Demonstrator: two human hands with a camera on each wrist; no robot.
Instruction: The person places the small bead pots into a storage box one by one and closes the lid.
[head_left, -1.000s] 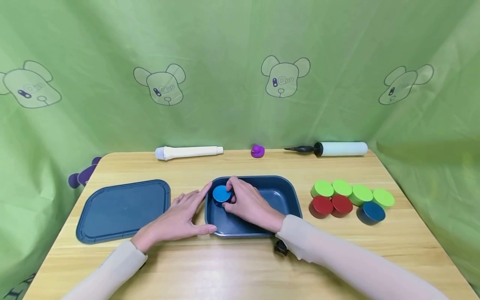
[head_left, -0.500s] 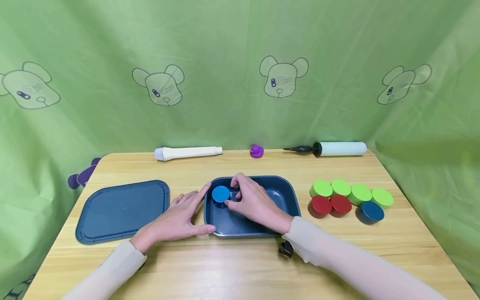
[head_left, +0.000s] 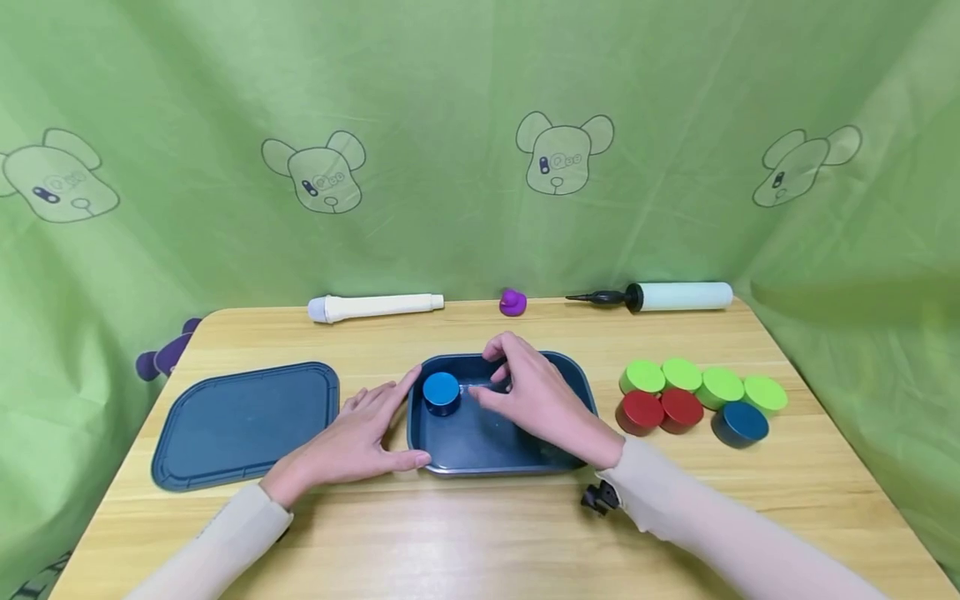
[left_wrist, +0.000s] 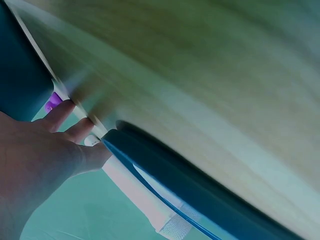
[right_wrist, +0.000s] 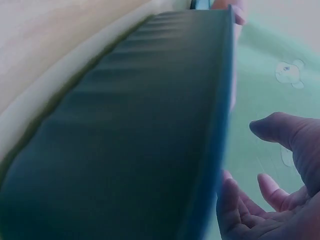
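Note:
A dark blue rectangular container point(head_left: 495, 468) stands mid-table. Inside its left end sits a round block with a bright blue top point(head_left: 441, 390). My left hand point(head_left: 358, 437) lies spread along the container's left side, index fingertip at the far left corner and thumb at the near one. Over the container hangs my right hand point(head_left: 542, 396), thumb and fingers apart with nothing between them, to the right of the blue block. In the right wrist view, the right hand point(right_wrist: 280, 185) shows beside the container's wall point(right_wrist: 120, 130), its fingers loosely bent.
A dark blue lid point(head_left: 247, 425) lies at the left. On the right are several green round blocks point(head_left: 722, 385), two red ones point(head_left: 640, 410) and a dark blue one point(head_left: 739, 423). Along the back edge lie a white microphone point(head_left: 375, 306), a purple duck point(head_left: 513, 302) and a hand pump point(head_left: 667, 297).
My right hand has let go of the blue block and moved up and to the right. The block stays in the container's left end. The left hand keeps its place.

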